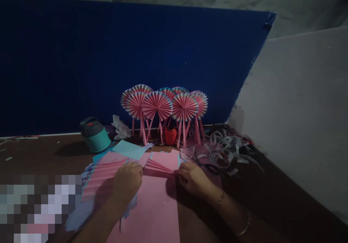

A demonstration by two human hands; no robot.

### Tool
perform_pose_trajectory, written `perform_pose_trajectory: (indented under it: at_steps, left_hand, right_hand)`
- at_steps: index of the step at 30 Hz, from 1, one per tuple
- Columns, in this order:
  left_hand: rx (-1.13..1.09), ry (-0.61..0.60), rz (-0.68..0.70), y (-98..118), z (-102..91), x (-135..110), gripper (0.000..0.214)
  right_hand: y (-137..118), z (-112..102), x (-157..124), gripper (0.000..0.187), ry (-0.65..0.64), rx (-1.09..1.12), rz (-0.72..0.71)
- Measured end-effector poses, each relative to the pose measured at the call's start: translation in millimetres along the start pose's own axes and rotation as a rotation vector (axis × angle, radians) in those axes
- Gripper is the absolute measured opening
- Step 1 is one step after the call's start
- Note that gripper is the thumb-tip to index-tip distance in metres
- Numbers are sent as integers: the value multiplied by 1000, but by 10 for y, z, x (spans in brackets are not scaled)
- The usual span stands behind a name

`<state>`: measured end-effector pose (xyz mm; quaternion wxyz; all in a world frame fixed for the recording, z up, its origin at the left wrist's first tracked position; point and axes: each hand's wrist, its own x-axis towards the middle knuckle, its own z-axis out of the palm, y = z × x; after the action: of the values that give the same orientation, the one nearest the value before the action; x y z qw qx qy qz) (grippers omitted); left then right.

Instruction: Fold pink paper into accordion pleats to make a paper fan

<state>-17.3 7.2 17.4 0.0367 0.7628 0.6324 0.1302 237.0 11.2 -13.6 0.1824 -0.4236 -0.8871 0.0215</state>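
1. Pink sheet point(154, 206) lay flat at the near edge of the desk point(272, 199) in the head view. Its far end was gathered into narrow pleats between the two hands.
2. Left hand point(127, 181) had its fingers curled narrow, pinching the left end of the pleats. Right hand point(193, 179) gripped the right end the same way.
3. Handling, as a judgement: the sheet looked light, thin and limp, quick to crease and easy to tear. It was best held at the stacked pleats, both ends together, since the loose flat part could flop or slide on the desk.
4. Counts near the hands: one sheet under them, one pleated piece point(100, 174) just to its left, and one blue sheet point(129, 149) beyond.
5. Fans point(163, 107) stood against the board point(81, 62) at the desk's far edge. There were about eight, but they overlapped, so the count was unsure.
6. One bottle point(95, 134) stood left of the fans. Strips point(231, 149) lay toward the far right corner, too tangled to count.
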Motion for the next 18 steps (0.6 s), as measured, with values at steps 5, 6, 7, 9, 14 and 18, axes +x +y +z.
perform_pose_trajectory:
  at_steps: [5,6,7,9,14,18]
  left_hand:
    - [-610,-103,-70,157,203,-48,25]
    - [-756,-148,-98,209,248,-54,30]
    - [-878,-178,-161,261,284,-59,37]
    - [-1005,-191,-293,349,329,-62,48]
    - [-949,-12,-313,364,388,-47,42]
    - [-765,191,-242,217,409,-29,36]
  right_hand:
    - [-50,30,6,20,206,99,-37]
    - [-62,36,3,21,212,96,-77]
    - [-74,40,-1,21,208,83,-118]
    - [-100,44,-6,21,184,38,-181]
    - [-170,34,15,21,97,-18,-259]
    - [-163,43,23,20,70,14,-274]
